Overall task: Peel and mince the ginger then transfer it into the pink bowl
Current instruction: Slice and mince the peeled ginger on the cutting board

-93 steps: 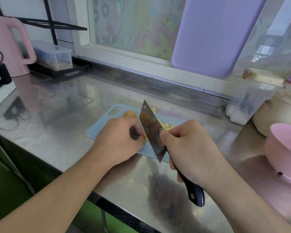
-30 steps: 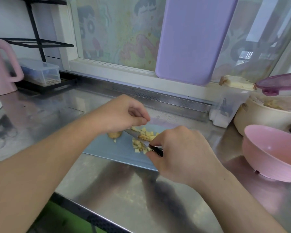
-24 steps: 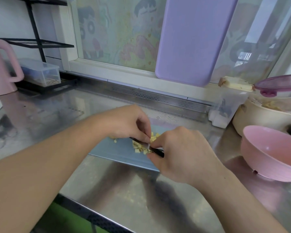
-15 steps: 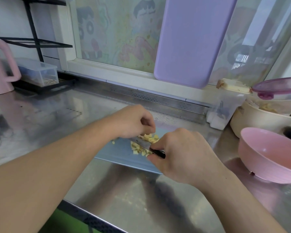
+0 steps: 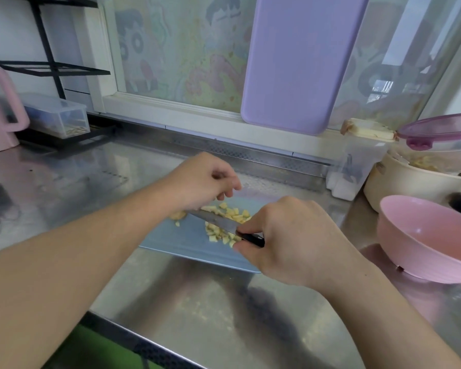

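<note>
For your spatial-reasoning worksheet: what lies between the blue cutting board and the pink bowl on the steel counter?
In the head view, only the right hand gripping the black-handled knife and bare counter lie between the blue cutting board and the pink bowl.

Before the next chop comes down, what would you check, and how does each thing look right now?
1. Right hand grips the black-handled steel cleaver firmly: ok.
2. Left hand rests on the blade's spine, fingertips curled above the edge: ok.
3. Pale yellow diced ginger pieces gathered under the blade on the light blue plastic cutting board: ok.
4. Ginger minced finely enough: not ok, pieces are coarse cubes.
5. Leftover ginger knob clear of the blade: cannot tell, partly hidden by the left hand.
6. Round pink plastic bowl beside the board, looking empty: ok.
</note>
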`<state>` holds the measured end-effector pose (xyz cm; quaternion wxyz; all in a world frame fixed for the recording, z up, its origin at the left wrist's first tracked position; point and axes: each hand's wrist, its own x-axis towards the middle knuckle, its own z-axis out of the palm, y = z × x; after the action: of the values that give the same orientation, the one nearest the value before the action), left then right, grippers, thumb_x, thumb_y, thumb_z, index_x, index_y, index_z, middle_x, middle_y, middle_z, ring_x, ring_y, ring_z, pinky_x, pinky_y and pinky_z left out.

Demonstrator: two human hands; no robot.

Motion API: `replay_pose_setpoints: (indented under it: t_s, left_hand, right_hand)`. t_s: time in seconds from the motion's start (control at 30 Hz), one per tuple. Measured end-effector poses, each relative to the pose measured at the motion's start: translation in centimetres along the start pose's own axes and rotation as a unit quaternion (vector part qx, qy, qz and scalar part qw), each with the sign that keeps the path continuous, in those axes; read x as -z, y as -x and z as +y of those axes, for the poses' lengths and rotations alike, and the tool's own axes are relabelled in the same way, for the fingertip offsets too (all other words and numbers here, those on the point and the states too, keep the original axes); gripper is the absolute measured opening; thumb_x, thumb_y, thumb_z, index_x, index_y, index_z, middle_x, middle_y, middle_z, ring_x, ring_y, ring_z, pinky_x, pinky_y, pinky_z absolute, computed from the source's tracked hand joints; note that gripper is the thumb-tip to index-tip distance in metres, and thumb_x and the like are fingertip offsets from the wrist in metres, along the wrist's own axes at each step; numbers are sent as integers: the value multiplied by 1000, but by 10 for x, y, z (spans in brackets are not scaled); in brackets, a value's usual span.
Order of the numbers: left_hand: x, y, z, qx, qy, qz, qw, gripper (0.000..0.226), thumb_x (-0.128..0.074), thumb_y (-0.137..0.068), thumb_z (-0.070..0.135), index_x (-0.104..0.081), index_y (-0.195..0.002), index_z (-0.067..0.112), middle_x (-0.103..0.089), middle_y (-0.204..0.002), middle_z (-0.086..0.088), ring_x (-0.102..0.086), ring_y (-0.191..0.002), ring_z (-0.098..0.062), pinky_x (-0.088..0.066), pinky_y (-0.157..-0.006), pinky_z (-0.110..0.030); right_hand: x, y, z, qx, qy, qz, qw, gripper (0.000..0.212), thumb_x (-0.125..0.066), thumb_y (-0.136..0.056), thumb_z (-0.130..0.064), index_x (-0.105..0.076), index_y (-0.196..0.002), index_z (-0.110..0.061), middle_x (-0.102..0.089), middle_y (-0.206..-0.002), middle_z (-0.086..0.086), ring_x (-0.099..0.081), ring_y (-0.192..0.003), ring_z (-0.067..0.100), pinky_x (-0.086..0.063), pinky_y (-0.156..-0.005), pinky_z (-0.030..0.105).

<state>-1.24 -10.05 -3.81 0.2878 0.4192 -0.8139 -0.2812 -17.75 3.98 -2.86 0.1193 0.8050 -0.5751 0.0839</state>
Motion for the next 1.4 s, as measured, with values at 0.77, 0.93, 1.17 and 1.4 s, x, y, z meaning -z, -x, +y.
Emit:
replay_pose_setpoints:
  t_s: [0.77,0.93,1.17,1.4]
  left_hand:
    - [16,14,2,12,-11,-70,997,29,-65,-99,27,-79,-75,19,-76,-77,4,-66,-70,-6,-52,-75,-28]
    - [2,16,5,28,-48,-145,988,37,-56,-105,37,-83,-83,26,-80,-86,11,-74,-85,-5,-57,-93,-35]
    - [12,16,-3,-19,86,14,996,21,-64,-102,21,-81,-93,13,-80,-85,0,-75,-83,-12,-57,-83,-28]
    - [25,38,12,-43,82,-75,993,33,-62,-103,16,-78,-77,1,-76,-74,-14,-67,-67,-14,-54,-70,-25]
  right_hand:
    - [5,1,-1,7,9,5,1000,40,-47,-96,-56,-70,-92,-23,-63,-72,0,-51,-67,23,-46,-59,32]
    - [5,3,-3,11,6,4,1000,38,-48,-96,-57,-74,-100,-30,-62,-70,-1,-45,-61,20,-40,-58,32]
    - [6,2,0,3,-6,11,1000,39,-47,-96,-56,-75,-102,-29,-70,-76,-2,-59,-70,21,-54,-65,33]
    - [6,2,-1,3,-1,10,1000,40,-47,-96,-57,-73,-98,-26,-69,-74,0,-59,-70,23,-55,-65,34]
